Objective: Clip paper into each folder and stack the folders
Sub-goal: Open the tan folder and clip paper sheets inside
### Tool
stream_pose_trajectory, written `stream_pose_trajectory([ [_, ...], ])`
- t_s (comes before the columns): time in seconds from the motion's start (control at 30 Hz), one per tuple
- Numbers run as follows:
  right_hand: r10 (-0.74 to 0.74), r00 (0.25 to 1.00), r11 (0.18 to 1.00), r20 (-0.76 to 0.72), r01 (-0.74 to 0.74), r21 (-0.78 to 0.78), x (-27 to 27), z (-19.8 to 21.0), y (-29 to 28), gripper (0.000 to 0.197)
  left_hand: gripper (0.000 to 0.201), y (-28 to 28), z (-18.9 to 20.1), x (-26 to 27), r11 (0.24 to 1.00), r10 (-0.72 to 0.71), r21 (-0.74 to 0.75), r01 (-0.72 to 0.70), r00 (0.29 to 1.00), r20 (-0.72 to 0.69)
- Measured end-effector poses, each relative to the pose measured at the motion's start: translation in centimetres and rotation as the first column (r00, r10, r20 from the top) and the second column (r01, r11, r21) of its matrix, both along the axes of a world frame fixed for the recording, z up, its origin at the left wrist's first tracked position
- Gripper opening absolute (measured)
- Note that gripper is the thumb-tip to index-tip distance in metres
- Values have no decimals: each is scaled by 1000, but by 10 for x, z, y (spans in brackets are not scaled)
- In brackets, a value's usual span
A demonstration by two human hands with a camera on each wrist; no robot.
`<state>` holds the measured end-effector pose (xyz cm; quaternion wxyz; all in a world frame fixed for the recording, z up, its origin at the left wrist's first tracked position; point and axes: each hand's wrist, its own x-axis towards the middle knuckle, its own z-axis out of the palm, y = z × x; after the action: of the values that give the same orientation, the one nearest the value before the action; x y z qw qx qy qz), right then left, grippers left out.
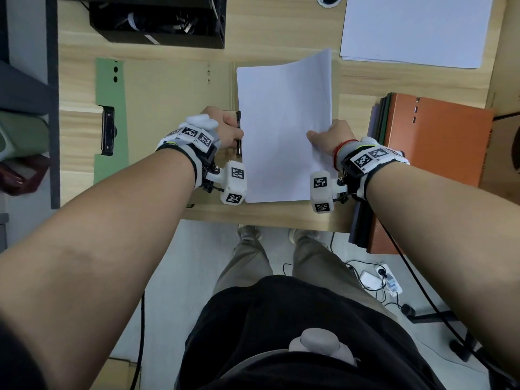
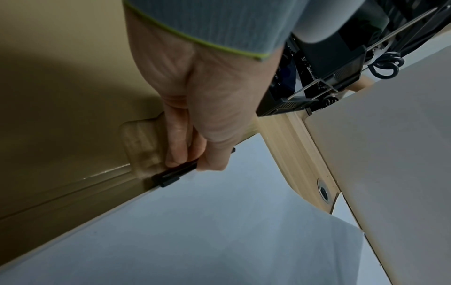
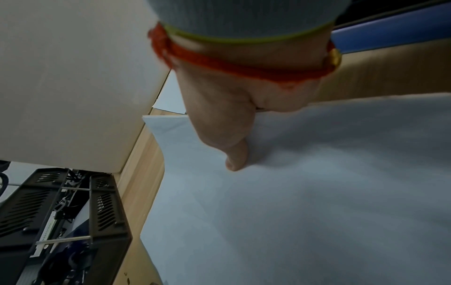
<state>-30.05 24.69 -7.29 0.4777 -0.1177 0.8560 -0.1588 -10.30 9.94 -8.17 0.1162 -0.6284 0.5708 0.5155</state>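
An open tan folder (image 1: 174, 88) lies flat on the desk, its black spring clip (image 1: 238, 130) along the spine. My left hand (image 1: 225, 130) grips that clip (image 2: 175, 173) between the thumb and curled fingers. A white sheet of paper (image 1: 284, 128) lies on the folder's right half, its far right corner lifted. My right hand (image 1: 329, 136) pinches the sheet's right edge, thumb on top (image 3: 234, 160). Under the tan folder, a green folder (image 1: 109, 80) with its own black clip (image 1: 107, 130) lies open at the left.
A stack of white paper (image 1: 413, 29) sits at the far right of the desk. Closed folders, orange (image 1: 436, 142) on top, are piled at the right edge. A black wire tray (image 1: 157, 21) stands at the back left.
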Motion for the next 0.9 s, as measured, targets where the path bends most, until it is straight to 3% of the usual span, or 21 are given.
stream_pose_trajectory([
  [0.17, -52, 997, 999, 49, 53, -11, 0, -3, 3, 30, 26, 1, 5, -3, 1000, 6, 7, -7, 998, 55],
  [0.3, -48, 997, 999, 54, 49, -18, 1, -2, 3, 28, 39, -1, 0, -2, 1000, -24, -10, 24, 997, 70],
  [0.47, -56, 997, 998, 57, 56, -8, 0, -2, 3, 43, 36, -1, -5, -3, 997, -55, -49, 61, 993, 108],
  [0.73, -116, 990, 993, 83, 117, -10, -1, -4, 1, 50, 33, 3, 17, -12, 978, -164, -93, 185, 965, 204],
  [0.9, -98, 992, 995, 80, 98, 0, -2, -5, 0, 59, 40, 3, 15, -16, 962, -217, -109, 252, 941, 260],
])
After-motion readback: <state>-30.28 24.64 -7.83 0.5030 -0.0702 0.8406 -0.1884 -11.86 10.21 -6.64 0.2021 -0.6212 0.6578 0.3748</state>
